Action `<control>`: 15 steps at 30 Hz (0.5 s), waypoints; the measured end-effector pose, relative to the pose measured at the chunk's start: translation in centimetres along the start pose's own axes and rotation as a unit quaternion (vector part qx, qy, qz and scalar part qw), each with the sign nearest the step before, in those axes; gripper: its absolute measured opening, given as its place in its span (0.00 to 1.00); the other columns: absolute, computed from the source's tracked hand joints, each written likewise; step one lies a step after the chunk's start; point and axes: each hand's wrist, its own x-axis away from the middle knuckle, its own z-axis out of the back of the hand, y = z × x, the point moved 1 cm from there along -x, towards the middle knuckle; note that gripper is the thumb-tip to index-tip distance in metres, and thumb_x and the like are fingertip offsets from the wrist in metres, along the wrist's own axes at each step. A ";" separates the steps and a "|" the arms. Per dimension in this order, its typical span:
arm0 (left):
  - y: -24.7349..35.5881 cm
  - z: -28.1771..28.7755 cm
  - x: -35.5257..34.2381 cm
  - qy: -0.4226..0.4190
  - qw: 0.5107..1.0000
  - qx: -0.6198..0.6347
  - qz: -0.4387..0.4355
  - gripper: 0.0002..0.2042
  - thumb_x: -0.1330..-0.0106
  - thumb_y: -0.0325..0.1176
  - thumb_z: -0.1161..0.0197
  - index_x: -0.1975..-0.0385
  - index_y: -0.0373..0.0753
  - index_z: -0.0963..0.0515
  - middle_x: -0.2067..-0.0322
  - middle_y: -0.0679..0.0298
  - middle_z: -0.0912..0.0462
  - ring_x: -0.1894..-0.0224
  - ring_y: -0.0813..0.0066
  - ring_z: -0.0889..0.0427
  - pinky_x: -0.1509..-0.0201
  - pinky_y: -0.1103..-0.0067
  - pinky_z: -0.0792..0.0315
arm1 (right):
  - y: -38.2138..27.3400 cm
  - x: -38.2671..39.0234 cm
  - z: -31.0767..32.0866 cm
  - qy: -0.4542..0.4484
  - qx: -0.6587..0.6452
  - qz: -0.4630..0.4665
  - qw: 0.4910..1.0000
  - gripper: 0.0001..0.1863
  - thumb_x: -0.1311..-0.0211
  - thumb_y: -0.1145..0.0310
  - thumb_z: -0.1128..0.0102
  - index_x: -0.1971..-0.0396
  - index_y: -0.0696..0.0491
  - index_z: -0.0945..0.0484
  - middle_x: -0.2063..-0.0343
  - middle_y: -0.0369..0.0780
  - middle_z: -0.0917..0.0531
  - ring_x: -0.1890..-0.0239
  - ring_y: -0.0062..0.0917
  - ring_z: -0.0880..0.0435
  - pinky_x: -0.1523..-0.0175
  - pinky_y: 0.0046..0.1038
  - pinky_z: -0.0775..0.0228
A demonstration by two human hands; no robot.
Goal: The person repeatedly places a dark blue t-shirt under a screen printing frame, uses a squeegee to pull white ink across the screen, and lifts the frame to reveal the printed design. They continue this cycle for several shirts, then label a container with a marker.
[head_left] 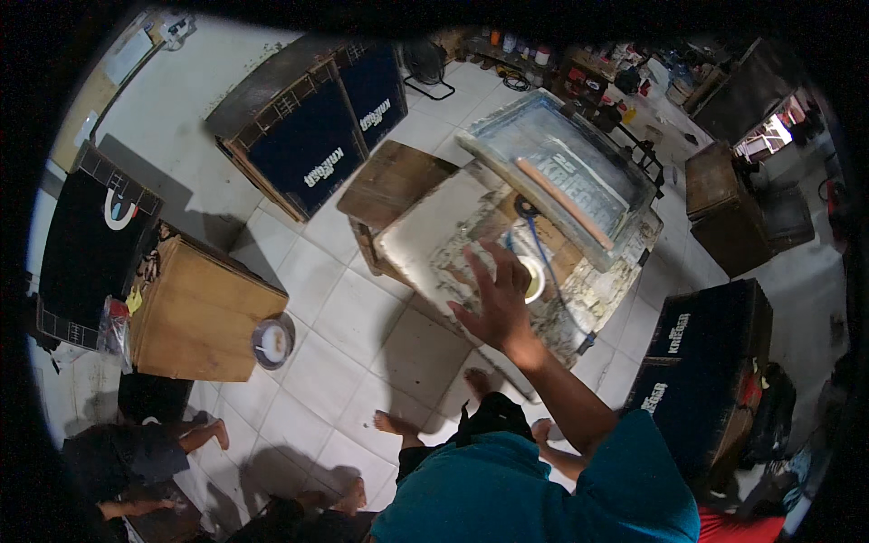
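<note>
My right hand reaches over a stained, worn work table with its fingers spread and nothing visible in its grip. Just right of the fingers, partly behind them, stands a round white container with something yellowish inside. A blue cord runs beside it. A printing screen in a weathered frame lies across the table's far part, with a long pale wooden bar along its near side. My left hand is not visible.
A brown box and a bucket stand left, dark printed panels behind. A wooden stool adjoins the table; dark cases stand right. Other people's legs show at lower left, a red garment at lower right.
</note>
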 end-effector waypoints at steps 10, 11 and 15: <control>16.8 25.3 -9.9 0.128 0.961 0.049 -0.238 0.25 0.29 0.41 0.36 0.40 0.28 0.27 0.61 0.54 0.14 0.64 0.70 0.17 0.61 0.73 0.21 | -11.4 13.2 -34.5 -0.503 -0.052 0.014 0.863 0.52 0.48 0.31 0.32 0.28 0.47 0.34 0.29 0.50 0.34 0.27 0.50 0.39 0.25 0.49 0.46; 19.2 27.3 -10.5 0.147 0.958 0.040 -0.243 0.24 0.29 0.42 0.35 0.42 0.29 0.25 0.64 0.56 0.13 0.65 0.73 0.17 0.59 0.74 0.22 | -11.1 15.1 -36.9 -0.513 -0.073 0.047 0.854 0.54 0.51 0.28 0.33 0.29 0.48 0.33 0.30 0.50 0.32 0.28 0.49 0.36 0.25 0.46 0.45; 26.6 32.8 -10.7 0.195 0.915 0.137 -0.325 0.22 0.30 0.43 0.33 0.45 0.32 0.23 0.66 0.60 0.14 0.65 0.74 0.19 0.56 0.76 0.24 | -7.5 14.5 -42.5 -0.595 -0.045 -0.170 0.784 0.41 0.45 0.31 0.36 0.42 0.48 0.28 0.44 0.47 0.27 0.42 0.43 0.31 0.37 0.46 0.40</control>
